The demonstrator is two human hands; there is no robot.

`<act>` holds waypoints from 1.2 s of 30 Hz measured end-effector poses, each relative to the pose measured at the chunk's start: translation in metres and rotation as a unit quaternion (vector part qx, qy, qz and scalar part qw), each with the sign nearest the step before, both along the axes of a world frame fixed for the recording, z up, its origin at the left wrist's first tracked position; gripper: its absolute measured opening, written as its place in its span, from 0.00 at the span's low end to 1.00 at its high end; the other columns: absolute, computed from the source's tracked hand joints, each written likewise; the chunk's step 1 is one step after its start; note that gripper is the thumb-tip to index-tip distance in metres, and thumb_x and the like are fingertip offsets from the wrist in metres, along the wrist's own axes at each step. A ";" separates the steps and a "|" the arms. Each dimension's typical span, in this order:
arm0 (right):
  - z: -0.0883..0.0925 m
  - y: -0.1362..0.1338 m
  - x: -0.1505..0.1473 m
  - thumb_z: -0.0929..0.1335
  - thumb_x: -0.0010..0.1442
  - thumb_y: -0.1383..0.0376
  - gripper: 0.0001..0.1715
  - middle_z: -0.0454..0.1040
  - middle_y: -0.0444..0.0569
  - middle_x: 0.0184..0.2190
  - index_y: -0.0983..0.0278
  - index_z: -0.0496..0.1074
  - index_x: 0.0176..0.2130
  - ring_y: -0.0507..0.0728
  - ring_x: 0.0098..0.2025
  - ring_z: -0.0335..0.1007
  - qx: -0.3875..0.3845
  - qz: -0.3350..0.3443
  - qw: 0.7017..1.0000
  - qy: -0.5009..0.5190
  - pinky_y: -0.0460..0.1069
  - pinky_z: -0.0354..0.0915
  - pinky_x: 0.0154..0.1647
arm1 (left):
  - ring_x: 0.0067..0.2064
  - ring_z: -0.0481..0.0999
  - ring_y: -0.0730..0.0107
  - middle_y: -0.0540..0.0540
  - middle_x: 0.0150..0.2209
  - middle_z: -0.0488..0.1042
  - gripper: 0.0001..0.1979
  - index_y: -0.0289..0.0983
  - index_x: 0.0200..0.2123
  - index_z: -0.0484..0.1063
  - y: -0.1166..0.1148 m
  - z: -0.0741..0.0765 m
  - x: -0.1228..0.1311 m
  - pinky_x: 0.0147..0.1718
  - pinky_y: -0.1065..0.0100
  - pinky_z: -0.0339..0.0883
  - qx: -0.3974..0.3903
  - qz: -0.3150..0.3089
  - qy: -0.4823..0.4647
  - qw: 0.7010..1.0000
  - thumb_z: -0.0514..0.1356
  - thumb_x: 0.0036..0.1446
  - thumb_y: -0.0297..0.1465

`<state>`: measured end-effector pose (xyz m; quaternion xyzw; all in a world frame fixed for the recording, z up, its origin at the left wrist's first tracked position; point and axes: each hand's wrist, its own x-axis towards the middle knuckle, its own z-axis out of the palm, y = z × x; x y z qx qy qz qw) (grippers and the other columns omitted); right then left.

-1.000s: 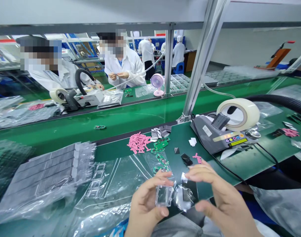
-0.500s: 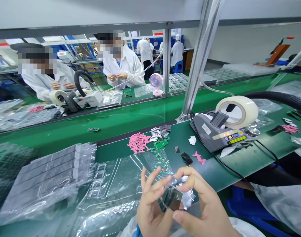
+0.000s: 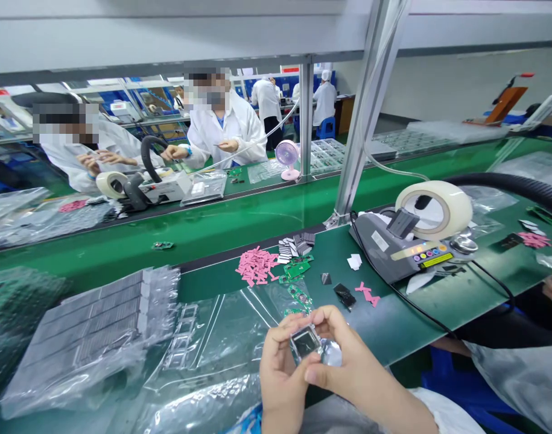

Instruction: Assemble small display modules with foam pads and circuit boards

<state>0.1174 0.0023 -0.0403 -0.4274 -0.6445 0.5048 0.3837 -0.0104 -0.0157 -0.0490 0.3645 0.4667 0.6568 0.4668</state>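
Closest to you, at the lower middle, your left hand (image 3: 279, 369) and right hand (image 3: 343, 357) hold a small clear frame (image 3: 305, 342) between them, a dark pane showing within its rim. It is tilted with its broad face up, probably so you can see the pane while you steady the edges. Both hands are curled in close around it, fingers bent, the thumbs near each other at its lower edge. A shiny silver piece (image 3: 332, 352) shows just beside the frame; whether your right hand touches it, I cannot tell.

At lower left lies a plastic bag (image 3: 212, 371), with more clear frames (image 3: 180, 337) along its left part, seemingly kept within easy reach. Beyond your hands, the dark pieces (image 3: 345, 296), green boards (image 3: 298, 267) and pink strips (image 3: 257, 266) lie in groups, perhaps so each kind is quick to pick out. Right of centre, a tape roll (image 3: 462, 205) sits at a grey machine (image 3: 379, 247). Farther off, upper middle, a small fan (image 3: 287, 155) stands near a co-worker in a white coat (image 3: 246, 129).
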 end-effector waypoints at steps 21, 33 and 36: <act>-0.071 0.149 -0.098 0.65 0.62 0.60 0.16 0.69 0.51 0.49 0.64 0.68 0.48 0.58 0.49 0.68 0.237 0.065 0.831 -0.498 0.59 0.65 0.49 | 0.33 0.70 0.67 0.46 0.25 0.73 0.22 0.37 0.41 0.78 -0.022 0.026 -0.073 0.46 0.59 0.63 -0.048 -0.152 -0.212 0.964 0.59 0.52 0.47; -0.073 0.140 -0.096 0.65 0.62 0.59 0.15 0.70 0.50 0.48 0.64 0.68 0.47 0.57 0.47 0.68 0.230 0.015 0.874 -0.428 0.58 0.66 0.48 | 0.34 0.70 0.65 0.46 0.27 0.75 0.21 0.37 0.42 0.77 -0.017 0.020 -0.068 0.46 0.59 0.62 -0.042 -0.159 -0.191 0.968 0.60 0.51 0.46; -0.066 0.137 -0.084 0.65 0.62 0.59 0.14 0.72 0.49 0.44 0.65 0.69 0.45 0.56 0.44 0.70 0.222 0.001 0.907 -0.359 0.56 0.67 0.45 | 0.36 0.71 0.65 0.46 0.28 0.75 0.20 0.38 0.42 0.76 -0.014 0.016 -0.069 0.47 0.59 0.61 -0.048 -0.143 -0.210 0.966 0.60 0.52 0.45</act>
